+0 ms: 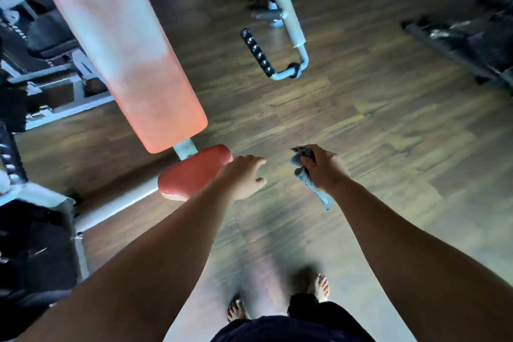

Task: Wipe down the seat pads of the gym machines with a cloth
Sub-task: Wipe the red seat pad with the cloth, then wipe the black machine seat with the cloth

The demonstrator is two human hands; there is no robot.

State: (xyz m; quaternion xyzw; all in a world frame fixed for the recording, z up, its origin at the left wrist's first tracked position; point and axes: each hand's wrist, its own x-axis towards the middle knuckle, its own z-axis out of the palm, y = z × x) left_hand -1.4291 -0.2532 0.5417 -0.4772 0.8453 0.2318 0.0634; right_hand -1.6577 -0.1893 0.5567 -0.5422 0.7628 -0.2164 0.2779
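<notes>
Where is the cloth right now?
In the head view, the grey cloth is held in the right hand, right of centre; the left hand lies between it and the small orange seat pad.

Left: seat pad [191, 175], back pad [122, 47] behind it. Just right of seat pad: left hand [244, 178], then right hand [323, 169] with cloth [316, 191]. Ahead: machine handle [280, 36].

Dim gym interior on my feed: the brown wood-plank floor [374, 147] is brightest at the right and darkens toward the top. A pale sheen washes out the long orange padded backrest [122, 44]. The black machine frames [33, 244] at left sink into shadow. Motion blur softens everything, and wide-angle distortion stretches the bare forearms [144, 272] at the bottom edge.
</notes>
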